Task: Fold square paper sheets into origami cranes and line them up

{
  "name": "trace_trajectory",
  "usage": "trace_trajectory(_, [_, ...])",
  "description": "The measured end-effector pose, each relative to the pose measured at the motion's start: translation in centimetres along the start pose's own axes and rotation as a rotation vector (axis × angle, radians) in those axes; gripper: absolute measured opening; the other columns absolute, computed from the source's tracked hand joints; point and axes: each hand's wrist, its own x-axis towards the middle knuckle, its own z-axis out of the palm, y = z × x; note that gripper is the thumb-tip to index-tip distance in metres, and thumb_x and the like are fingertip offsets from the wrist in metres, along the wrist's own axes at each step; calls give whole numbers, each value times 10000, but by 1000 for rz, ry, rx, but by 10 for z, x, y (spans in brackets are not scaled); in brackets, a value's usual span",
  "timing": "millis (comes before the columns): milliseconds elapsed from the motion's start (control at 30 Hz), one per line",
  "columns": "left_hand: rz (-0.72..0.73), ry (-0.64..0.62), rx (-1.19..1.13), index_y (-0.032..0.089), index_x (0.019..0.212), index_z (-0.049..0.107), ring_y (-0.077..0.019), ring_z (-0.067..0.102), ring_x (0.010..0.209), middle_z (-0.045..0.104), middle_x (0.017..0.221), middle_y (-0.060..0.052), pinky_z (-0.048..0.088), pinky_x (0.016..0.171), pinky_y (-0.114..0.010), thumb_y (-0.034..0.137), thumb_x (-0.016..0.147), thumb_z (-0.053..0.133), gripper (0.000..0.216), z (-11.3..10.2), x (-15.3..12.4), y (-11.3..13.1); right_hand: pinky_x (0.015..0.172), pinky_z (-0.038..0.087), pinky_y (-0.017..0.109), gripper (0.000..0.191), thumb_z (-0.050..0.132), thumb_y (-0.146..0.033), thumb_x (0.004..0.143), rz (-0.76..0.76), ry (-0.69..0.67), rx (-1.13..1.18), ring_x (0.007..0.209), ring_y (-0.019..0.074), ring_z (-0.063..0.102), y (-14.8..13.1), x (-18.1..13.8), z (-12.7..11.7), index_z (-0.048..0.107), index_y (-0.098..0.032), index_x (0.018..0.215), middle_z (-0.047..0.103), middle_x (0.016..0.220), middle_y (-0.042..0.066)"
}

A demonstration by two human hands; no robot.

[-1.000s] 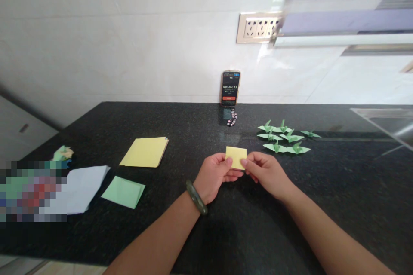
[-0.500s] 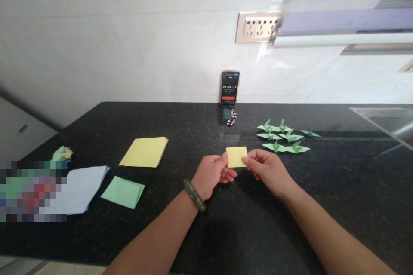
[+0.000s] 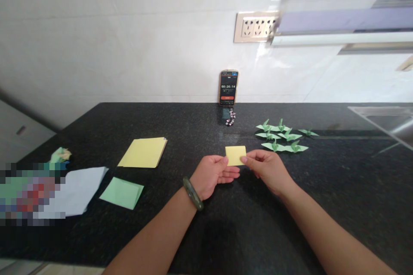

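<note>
A small folded piece of yellow paper [image 3: 235, 155] is held between my two hands above the dark counter. My left hand [image 3: 213, 173] pinches its left edge with the thumb, the other fingers stretched out beneath it. On the opposite side, my right hand [image 3: 265, 166] grips the lower right corner between thumb and fingers. A dark green bangle [image 3: 193, 194] circles my left wrist. Several green paper cranes [image 3: 289, 135] stand in a cluster beyond my right hand. To the left lie a stack of yellow paper [image 3: 143, 153] and a folded green paper [image 3: 122, 193].
A phone [image 3: 228, 88] showing a running timer leans on the wall, with a beaded strap [image 3: 230, 117] below it. White sheets [image 3: 82, 191] and a crumpled green paper [image 3: 60, 155] lie at the far left. A sink edge [image 3: 376, 126] is at the right, wall sockets [image 3: 256, 28] above.
The fingers of my left hand have stretched out further to the right under the yellow paper. The paper has tilted slightly in my hands, and the view has shifted a little.
</note>
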Motion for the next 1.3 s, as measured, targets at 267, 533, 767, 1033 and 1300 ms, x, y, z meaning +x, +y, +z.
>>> trace_trajectory(267, [8,-3,-54,99,813,598,-158,665,697,699,790,-133,496,628,-246,263,833,504,190,0,2,-1,422,321,229,295,646,-406,666,-29,29,-146,416,82,408,3,1,-1,719,-128,735,572,499,4])
trace_trajectory(533, [16,-20,-86,91,839,605,-175,668,750,694,855,-157,500,654,-255,248,833,503,188,0,2,-2,430,338,227,279,658,-398,643,-46,57,-195,449,98,442,0,0,1,710,-128,696,595,518,16])
trace_trajectory(767, [-8,-57,-171,85,851,592,-212,671,754,692,819,-170,504,681,-307,246,847,470,202,2,0,0,407,285,215,270,701,-394,595,-18,65,-120,414,69,381,-5,-1,2,633,-133,587,537,481,-18])
trace_trajectory(1033, [85,-21,-129,104,799,577,-180,665,728,690,814,-136,495,690,-289,255,838,491,178,1,1,-1,362,232,199,317,707,-432,604,64,32,70,365,48,334,-1,0,1,573,-145,590,473,446,-48])
trace_trajectory(1300, [32,-67,-258,118,776,551,-160,663,714,683,759,-95,492,678,-271,207,847,474,137,-1,3,-4,338,226,181,328,717,-429,593,111,-16,177,344,36,329,1,0,2,566,-138,589,471,437,-51])
